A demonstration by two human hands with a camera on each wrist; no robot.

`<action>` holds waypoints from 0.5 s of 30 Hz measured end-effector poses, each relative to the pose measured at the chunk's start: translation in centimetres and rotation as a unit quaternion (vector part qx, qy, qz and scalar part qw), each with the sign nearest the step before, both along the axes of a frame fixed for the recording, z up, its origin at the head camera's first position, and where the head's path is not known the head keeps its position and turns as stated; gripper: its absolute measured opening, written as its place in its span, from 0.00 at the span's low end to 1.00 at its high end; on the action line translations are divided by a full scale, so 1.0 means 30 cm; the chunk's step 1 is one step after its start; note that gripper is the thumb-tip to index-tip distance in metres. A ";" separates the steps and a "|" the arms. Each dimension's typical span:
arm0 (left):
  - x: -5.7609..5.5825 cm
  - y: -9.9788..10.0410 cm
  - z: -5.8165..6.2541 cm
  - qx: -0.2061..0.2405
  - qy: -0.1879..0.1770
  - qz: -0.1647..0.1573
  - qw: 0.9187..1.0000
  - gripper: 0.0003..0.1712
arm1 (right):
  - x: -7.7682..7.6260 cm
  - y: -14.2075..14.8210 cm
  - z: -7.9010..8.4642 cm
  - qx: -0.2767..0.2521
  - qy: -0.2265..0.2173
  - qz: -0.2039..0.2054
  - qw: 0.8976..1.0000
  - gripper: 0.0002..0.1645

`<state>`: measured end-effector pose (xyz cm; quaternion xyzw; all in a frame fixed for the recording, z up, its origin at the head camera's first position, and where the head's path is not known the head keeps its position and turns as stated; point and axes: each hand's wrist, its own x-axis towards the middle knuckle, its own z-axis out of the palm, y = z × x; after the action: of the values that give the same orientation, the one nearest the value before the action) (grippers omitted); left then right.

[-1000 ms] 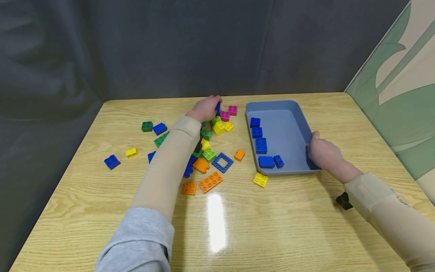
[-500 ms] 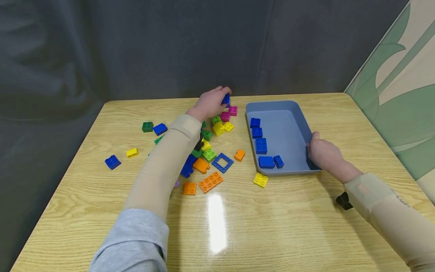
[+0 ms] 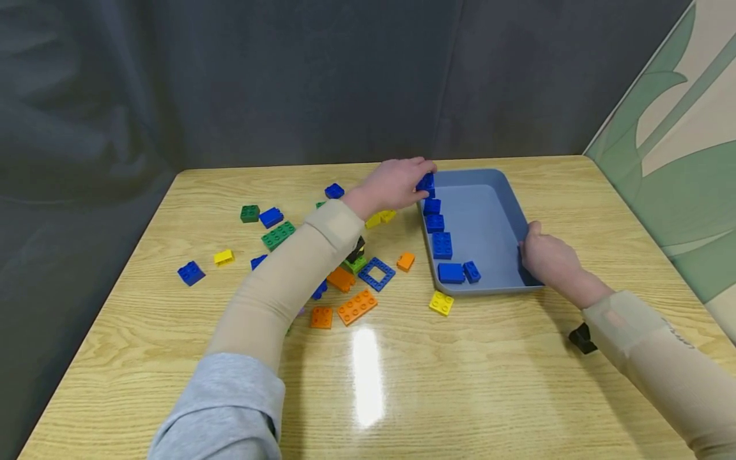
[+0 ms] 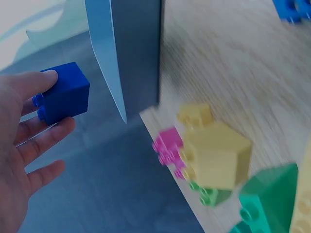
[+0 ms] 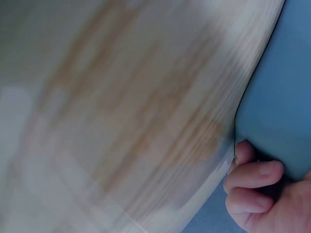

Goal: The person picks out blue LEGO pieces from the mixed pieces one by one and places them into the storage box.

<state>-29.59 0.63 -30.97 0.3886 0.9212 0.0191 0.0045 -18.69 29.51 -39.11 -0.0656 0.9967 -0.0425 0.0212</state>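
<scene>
My left hand (image 3: 397,184) pinches a blue building brick (image 4: 70,94) between thumb and fingers. In the head view that hand is over the far left corner of the grey-blue tray (image 3: 489,220). In the left wrist view the brick's studs point back toward the palm. My right hand (image 3: 550,259) grips the tray's right wall near its front corner; in the right wrist view its fingers (image 5: 255,174) are curled at the tray's edge. Several blue bricks stand inside along the tray's left side, among them an eight-stud-shaped block (image 3: 441,245) and a small narrow brick (image 3: 472,271).
Loose bricks lie left of the tray, partly hidden by my left arm: a blue square frame (image 3: 376,274), an orange brick (image 3: 357,306), a green brick (image 3: 278,235) and others. A yellow brick (image 3: 441,303) lies at the tray's front edge. A dark curtain (image 3: 322,83) hangs behind the table.
My left hand has lifted the blue brick from beside the pink bricks and carried it right to the tray's far left corner. My right hand stays on the tray.
</scene>
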 end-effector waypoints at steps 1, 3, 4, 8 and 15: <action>0.006 0.011 0.001 -0.007 0.005 -0.008 1.000 0.32 | -0.001 0.000 0.000 0.000 0.001 0.001 1.000 0.24; 0.017 0.032 0.001 -0.024 0.013 -0.022 0.999 0.32 | -0.002 0.000 0.000 0.000 0.002 0.003 1.000 0.24; 0.024 0.043 0.001 -0.033 0.016 -0.028 0.999 0.32 | -0.002 0.000 -0.001 0.001 0.001 0.004 1.000 0.24; 0.053 0.083 -0.003 -0.056 0.017 -0.052 0.997 0.33 | -0.004 0.001 -0.001 0.002 -0.001 0.006 1.000 0.24; 0.109 0.155 -0.022 -0.064 -0.019 -0.096 0.993 0.33 | -0.004 0.000 0.000 0.001 -0.008 0.004 1.000 0.25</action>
<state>-26.33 5.30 -31.64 0.4734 0.8789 -0.0328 0.0481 -18.80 29.50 -39.10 -0.0689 0.9963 -0.0417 0.0293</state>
